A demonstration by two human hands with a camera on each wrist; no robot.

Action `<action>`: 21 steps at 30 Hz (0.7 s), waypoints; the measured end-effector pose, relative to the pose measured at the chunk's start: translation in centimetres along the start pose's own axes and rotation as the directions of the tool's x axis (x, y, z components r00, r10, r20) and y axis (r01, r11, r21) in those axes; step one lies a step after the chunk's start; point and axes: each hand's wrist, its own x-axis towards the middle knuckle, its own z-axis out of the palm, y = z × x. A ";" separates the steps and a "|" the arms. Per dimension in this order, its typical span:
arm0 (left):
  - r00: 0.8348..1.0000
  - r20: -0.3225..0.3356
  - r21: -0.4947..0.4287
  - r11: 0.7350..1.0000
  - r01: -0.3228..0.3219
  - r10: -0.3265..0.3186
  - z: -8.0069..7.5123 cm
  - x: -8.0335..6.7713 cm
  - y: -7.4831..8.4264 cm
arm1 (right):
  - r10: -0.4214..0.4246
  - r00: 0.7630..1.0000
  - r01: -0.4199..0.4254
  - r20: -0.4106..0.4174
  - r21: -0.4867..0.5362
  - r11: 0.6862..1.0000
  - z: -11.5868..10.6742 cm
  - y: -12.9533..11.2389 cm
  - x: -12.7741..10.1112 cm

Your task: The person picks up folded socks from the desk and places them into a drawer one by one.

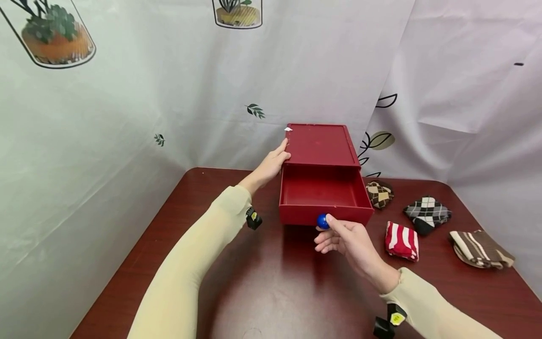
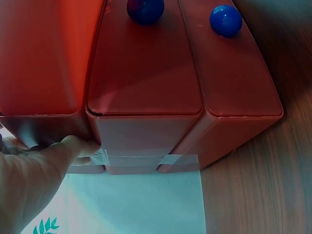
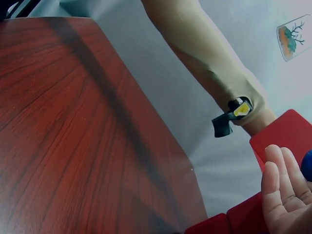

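A red drawer unit (image 1: pixel 319 146) stands at the back of the table, its top drawer (image 1: pixel 322 188) pulled out and showing a bare inside. My right hand (image 1: pixel 349 240) pinches the round blue knob (image 1: pixel 322 221) on that drawer's front between thumb and forefinger, the other fingers loosely extended. In the right wrist view the knob (image 3: pixel 307 165) is cut off by the frame edge. My left hand (image 1: pixel 273 165) rests against the unit's upper left side with fingers extended. Two blue knobs, including one on a lower drawer (image 2: pixel 225 21), show in the left wrist view.
To the right lie folded cloth items resembling socks: a brown argyle one (image 1: pixel 379 194), a grey-black argyle one (image 1: pixel 427 214), a red-white striped one (image 1: pixel 401 241) and a brown striped one (image 1: pixel 482 248). A pale printed curtain (image 1: pixel 203 94) hangs behind the dark wooden table (image 1: pixel 262 292).
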 end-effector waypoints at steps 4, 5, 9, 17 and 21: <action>1.000 0.001 -0.006 1.000 -0.001 0.001 0.0 -0.1 0.1 | 0.004 1.000 -0.003 0.031 -0.022 1.000 -0.7 -0.4 -0.2; 1.000 0.001 -0.008 1.000 -0.002 0.002 0.0 -0.1 0.1 | 0.009 0.999 -0.007 0.031 -0.044 0.999 -0.9 -0.6 -0.3; 1.000 0.006 -0.009 1.000 -0.005 0.005 0.1 -0.3 0.2 | 0.026 0.997 -0.010 0.073 -0.209 0.978 -1.9 -1.8 -0.9; 1.000 0.013 -0.024 1.000 -0.004 0.004 0.0 -0.7 0.6 | -0.021 0.990 0.083 0.138 -0.463 0.883 -4.5 -6.1 -2.9; 1.000 0.012 -0.037 0.999 0.001 0.000 0.0 -0.9 0.4 | -0.205 0.976 0.214 0.074 -0.509 0.834 -6.3 -8.5 -3.8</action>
